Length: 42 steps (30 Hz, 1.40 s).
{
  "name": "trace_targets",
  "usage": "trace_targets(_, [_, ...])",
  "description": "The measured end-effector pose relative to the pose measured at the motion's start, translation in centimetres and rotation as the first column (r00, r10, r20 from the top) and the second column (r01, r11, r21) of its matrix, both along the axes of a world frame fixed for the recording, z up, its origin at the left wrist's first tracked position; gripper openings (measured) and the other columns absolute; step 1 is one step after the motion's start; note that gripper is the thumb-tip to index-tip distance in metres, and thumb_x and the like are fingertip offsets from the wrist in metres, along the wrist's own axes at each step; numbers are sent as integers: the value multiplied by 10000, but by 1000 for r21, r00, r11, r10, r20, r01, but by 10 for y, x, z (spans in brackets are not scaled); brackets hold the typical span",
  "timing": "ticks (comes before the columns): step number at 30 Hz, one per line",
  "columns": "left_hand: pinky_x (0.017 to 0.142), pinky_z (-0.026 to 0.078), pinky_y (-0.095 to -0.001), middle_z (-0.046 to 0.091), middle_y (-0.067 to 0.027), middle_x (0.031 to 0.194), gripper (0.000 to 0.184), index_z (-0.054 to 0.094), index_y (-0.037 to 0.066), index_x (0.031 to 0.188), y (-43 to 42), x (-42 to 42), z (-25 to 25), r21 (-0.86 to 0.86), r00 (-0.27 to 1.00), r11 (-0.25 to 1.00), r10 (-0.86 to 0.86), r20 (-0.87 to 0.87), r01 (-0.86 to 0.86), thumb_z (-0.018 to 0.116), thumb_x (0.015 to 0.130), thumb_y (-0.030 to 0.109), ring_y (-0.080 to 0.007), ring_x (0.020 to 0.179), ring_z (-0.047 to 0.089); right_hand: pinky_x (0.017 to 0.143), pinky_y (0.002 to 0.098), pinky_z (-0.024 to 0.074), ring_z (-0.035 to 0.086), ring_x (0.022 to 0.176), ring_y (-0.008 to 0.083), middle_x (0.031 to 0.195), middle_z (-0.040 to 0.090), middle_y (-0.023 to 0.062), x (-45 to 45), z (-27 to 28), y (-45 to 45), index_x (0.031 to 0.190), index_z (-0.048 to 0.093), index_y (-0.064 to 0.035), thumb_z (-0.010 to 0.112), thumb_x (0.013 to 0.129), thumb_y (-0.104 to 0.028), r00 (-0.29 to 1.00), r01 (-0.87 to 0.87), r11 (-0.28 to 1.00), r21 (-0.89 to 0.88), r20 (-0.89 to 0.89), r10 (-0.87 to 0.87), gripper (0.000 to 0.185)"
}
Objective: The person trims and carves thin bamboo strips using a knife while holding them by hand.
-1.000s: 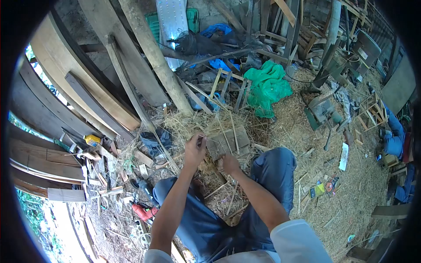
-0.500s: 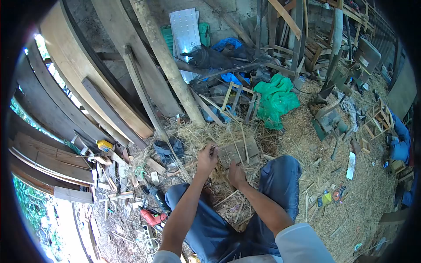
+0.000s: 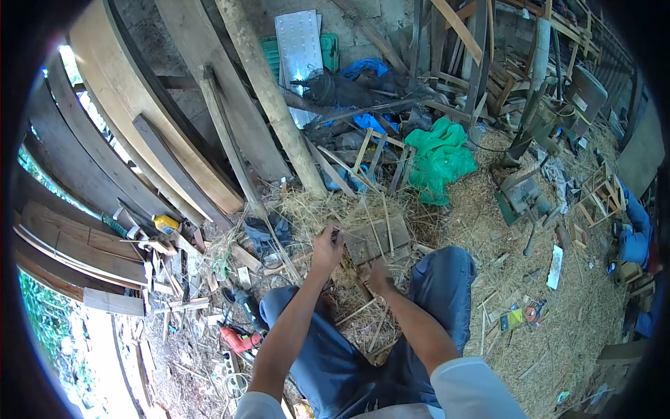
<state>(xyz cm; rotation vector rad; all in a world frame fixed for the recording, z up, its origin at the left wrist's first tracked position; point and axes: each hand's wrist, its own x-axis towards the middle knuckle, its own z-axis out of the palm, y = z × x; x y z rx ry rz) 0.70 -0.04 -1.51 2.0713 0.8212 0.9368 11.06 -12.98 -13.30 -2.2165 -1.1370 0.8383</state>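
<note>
My left hand (image 3: 328, 248) is raised over the straw between my knees, its fingers pinched together on something too small to make out. To its right and a little lower, my right hand (image 3: 380, 276) is closed near the edge of a flat wooden block (image 3: 370, 241); what it holds is hidden. The two hands are apart. A thin stick (image 3: 388, 222) lies across the block. Below and between the hands a narrow piece of wood (image 3: 361, 288) slants down toward my lap.
A red power tool (image 3: 239, 340) and a grinder (image 3: 246, 305) lie left of my knee. Green netting (image 3: 436, 159) is ahead, a yellow bottle (image 3: 166, 223) at left. Long boards (image 3: 139, 105) lean at left. Another person's blue-clothed leg (image 3: 635, 223) shows at far right.
The view has shifted, so the scene sits further right and lower than a second ago. My right hand has moved slightly relative to the block; my left hand stays pinched.
</note>
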Motion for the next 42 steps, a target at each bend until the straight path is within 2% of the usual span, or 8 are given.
trace_targets(5, [564,486,-330,619,-149,715,108,504,28,963,2,-2,-3,4,998,1000,10,61,-11,547,866,8,-258,644,652,598,456,478,613,845,393,1062,557,346,5,-45,13,1323,320,139,392,921,-100,727,-457,794,-400,346,593,473])
trace_targets(8, [561,488,-344,618,-154,712,114,507,18,962,-2,-5,6,-46,993,996,77,94,-73,554,858,12,-274,657,658,761,462,479,608,886,401,955,614,255,-2,-41,4,1033,519,53,485,911,-131,978,127,991,-37,-163,-131,223])
trace_targets(15, [527,479,-357,606,-173,662,118,508,-28,888,2,-11,-7,84,983,980,182,24,-183,581,799,-2,-305,604,643,765,503,472,599,879,438,906,600,303,-25,17,35,1070,439,47,480,844,-73,996,-45,999,-28,-76,42,259])
trace_targets(20, [507,470,-363,601,-200,648,144,493,-41,884,-14,-11,13,61,978,979,198,-64,-194,591,791,10,-334,583,628,620,474,491,589,792,445,805,575,340,-36,21,32,1002,458,131,478,868,-79,996,-85,906,415,23,83,250])
trace_targets(24, [488,462,-364,590,-193,616,147,484,-39,890,-12,-12,7,158,974,970,200,-106,-182,583,793,11,-324,563,627,626,502,465,570,824,465,754,549,324,-31,-9,17,948,461,91,472,879,-82,957,-247,967,64,175,233,186])
trace_targets(29, [482,454,-386,573,-187,591,148,490,-25,910,-8,-10,-1,124,986,978,168,-8,-166,574,791,-2,-320,526,608,622,560,424,559,766,512,761,556,345,-42,28,27,926,422,45,447,921,-148,1000,8,825,566,-29,10,194])
trace_targets(38, [491,452,-355,584,-177,608,117,484,-19,864,0,-20,-6,117,978,972,206,-23,-202,572,789,2,-305,531,607,624,558,433,558,725,525,732,559,349,-49,68,20,973,392,42,497,870,-110,999,-2,955,297,-32,12,211])
trace_targets(42, [496,456,-374,594,-180,623,142,487,-20,883,-10,-23,1,135,987,979,156,-21,-152,583,786,20,-317,535,606,643,527,457,577,757,501,734,575,319,-38,-81,33,995,411,59,514,851,-85,990,-15,967,254,136,-20,229])
